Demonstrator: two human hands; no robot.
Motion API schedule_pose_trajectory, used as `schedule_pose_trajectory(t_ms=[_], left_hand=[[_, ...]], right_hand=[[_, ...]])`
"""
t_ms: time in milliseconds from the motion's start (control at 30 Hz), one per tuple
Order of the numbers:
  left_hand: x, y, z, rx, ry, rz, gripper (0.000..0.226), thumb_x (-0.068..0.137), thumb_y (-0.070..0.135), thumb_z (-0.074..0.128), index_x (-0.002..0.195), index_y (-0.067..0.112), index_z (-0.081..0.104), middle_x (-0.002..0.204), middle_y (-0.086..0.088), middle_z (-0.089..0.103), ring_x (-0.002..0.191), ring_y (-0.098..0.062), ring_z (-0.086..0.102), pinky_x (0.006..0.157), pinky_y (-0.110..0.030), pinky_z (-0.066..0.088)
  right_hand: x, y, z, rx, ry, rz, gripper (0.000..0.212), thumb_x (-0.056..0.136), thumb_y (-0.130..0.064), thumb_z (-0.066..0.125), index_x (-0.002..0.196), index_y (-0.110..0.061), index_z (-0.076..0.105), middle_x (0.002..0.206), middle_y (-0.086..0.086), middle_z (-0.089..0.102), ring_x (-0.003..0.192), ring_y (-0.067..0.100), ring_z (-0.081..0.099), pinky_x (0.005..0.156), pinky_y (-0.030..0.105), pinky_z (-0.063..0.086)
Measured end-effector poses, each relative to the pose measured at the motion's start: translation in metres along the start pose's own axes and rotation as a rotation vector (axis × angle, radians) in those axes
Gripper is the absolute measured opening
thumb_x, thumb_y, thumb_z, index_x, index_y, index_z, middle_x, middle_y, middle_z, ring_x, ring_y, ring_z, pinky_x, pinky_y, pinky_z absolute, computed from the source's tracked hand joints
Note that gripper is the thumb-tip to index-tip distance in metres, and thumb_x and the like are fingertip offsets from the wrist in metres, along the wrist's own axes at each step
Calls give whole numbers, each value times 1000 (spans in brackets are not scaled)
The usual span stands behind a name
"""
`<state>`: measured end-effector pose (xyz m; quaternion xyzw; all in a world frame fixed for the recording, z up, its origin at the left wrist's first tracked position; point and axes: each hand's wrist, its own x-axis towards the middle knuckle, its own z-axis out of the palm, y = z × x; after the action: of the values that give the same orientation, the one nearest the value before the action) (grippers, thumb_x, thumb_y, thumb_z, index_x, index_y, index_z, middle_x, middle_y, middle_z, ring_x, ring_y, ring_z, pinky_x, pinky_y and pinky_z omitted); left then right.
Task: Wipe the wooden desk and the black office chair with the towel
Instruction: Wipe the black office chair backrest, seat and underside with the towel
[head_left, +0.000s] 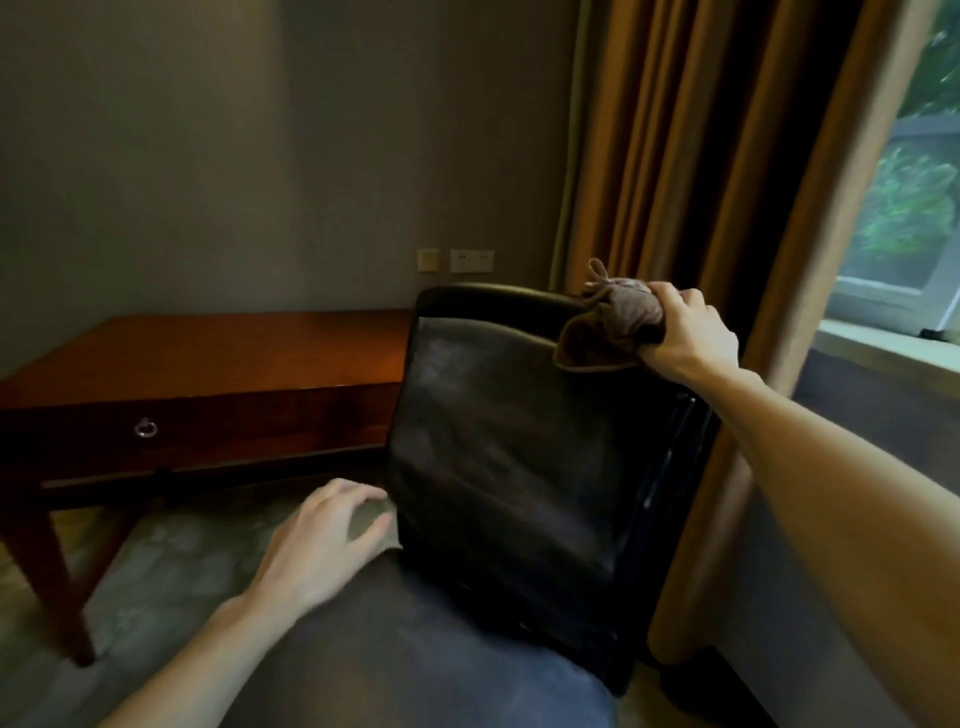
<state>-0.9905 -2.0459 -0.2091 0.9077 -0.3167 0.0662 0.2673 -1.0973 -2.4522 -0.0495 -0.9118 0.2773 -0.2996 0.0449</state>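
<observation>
Head view looks down on a long reddish-brown wooden desk (208, 353) standing against the grey wall at left. Just beside its right end is a black leather office chair (509, 457) whose tall backrest faces the camera, its greyish seat pad spreading toward the bottom of the frame. Behind the chair an ochre curtain (675, 182) hangs in heavy folds next to a window. The step in hand appears to be the chair, not the desk. The right hand (685, 332) is up at the top right corner of the backrest, fingers curled tight around a bunched brown towel (618, 322), which sits against that corner with a loose flap drooping onto the leather face. The left hand (322, 540) holds nothing; its fingers are spread and relaxed just by the lower left edge of the backrest, and whether the fingertips touch that edge cannot be told. Pale dull smears show across the leather, so much of the backrest likely wants wiping. The next move probably calls for drawing the towel along the top rim or down the face in firm strokes, with the left hand bracing the backrest so the chair does not swivel or roll away. Whether the desk is already wiped cannot be judged from its sheen. Smaller things are the white wall sockets (471, 260) above the chair and a metal ring pull (145, 427) on the desk drawer.
</observation>
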Motion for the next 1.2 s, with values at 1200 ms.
schedule_pose_trajectory(t_ms=[1200], left_hand=[[326, 3, -64, 421, 91, 20, 80, 95, 81, 18, 145, 23, 42, 139, -18, 51, 132, -40, 45, 105, -53, 37]], right_hand=[[84, -59, 103, 186, 33, -202, 78, 86, -32, 76, 154, -32, 36, 147, 12, 43, 135, 41, 40, 111, 60, 37]])
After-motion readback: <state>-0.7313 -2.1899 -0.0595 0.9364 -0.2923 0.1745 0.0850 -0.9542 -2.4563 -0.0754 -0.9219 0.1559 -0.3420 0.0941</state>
